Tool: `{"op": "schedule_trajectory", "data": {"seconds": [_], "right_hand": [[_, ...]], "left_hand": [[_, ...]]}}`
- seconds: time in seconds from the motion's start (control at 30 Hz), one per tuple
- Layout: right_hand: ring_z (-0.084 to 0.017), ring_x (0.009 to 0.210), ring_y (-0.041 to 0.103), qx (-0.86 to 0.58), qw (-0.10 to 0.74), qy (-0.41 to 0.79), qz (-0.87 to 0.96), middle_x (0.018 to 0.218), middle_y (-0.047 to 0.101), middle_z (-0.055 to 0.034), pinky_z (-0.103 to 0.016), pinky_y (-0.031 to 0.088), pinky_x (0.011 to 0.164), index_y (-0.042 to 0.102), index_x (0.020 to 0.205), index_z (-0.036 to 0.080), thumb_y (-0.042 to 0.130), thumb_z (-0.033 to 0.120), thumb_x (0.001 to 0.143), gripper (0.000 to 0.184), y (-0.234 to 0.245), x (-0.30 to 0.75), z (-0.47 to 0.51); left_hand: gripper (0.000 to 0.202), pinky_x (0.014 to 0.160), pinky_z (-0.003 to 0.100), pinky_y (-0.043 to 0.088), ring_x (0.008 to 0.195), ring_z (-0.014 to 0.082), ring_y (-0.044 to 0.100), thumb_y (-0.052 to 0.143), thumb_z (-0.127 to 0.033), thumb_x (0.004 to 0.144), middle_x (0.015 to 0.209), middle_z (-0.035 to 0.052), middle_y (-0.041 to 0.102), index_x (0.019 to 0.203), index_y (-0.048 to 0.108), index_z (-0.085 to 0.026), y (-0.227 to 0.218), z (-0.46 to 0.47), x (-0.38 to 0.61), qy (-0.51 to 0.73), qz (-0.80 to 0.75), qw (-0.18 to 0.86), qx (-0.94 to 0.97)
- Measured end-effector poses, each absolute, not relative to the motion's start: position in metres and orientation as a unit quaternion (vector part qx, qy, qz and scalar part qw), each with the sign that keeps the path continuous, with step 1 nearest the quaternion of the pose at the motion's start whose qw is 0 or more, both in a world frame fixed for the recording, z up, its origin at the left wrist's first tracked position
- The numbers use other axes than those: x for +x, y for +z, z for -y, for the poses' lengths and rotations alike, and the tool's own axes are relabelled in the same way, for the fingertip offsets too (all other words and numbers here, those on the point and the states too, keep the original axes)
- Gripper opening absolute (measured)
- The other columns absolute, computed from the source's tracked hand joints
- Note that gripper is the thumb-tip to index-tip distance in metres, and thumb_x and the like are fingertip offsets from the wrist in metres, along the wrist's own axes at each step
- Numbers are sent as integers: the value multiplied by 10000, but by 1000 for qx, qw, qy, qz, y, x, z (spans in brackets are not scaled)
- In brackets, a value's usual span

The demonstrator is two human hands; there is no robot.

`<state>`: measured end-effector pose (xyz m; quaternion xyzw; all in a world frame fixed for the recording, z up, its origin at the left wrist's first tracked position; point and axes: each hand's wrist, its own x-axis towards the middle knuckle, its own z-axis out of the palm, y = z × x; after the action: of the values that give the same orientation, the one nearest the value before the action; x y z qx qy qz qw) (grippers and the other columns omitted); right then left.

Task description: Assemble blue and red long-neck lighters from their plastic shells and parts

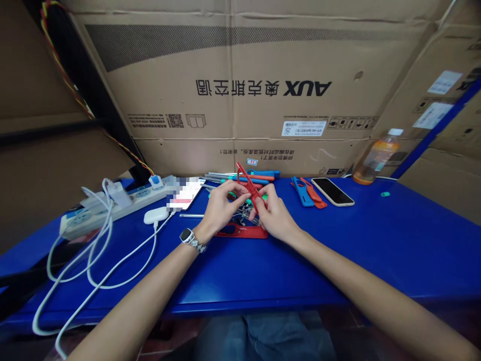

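My left hand (220, 206) and my right hand (273, 214) meet over the blue table (338, 250), both pinched on a red plastic clip tool (246, 183) that sticks up at a slant between them. Small metal parts (245, 211) sit under the fingers. A flat red handle piece (242, 231) lies on the table just below both hands. A watch is on my left wrist.
Behind the hands lies a pile of metal rods and coloured handles (240, 176). A blue and an orange piece (308, 193) and a phone (332, 191) lie to the right, a bottle (376, 158) further back. A power strip (112, 203), white cables and a charger (156, 215) are left. Cardboard boxes (263, 85) wall the back.
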<state>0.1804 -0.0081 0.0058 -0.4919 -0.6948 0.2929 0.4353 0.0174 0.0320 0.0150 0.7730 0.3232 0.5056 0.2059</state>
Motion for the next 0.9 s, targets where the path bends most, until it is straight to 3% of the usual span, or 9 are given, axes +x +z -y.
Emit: {"op": "schedule_trajectory", "data": {"seconds": [0.4,0.7,0.9], "right_hand": [[-106,424,498,-463,427,324,706,638,672,45,-227,407,516,329,955,255,369,337,982,95,5,185,7],[-139,527,571,-511,390,270,717,658,692,55,-236,370,548,356,959,259,401,284,966,52,8,183,14],[-181,660,662,-546,402,238,695,689,706,30,-287,420,646,339,955,255,407,232,953,72,6,175,17]], "left_hand": [[115,688,300,534,733,162,651,679,-273,846,834,47,706,871,689,-161,12,-35,12,494,-322,261,764],[92,617,267,506,680,143,621,654,-225,871,808,35,675,864,730,-175,13,-34,3,478,-297,135,816],[108,601,269,497,640,138,602,618,-201,881,764,27,651,869,720,-172,10,-25,14,476,-321,81,815]]}}
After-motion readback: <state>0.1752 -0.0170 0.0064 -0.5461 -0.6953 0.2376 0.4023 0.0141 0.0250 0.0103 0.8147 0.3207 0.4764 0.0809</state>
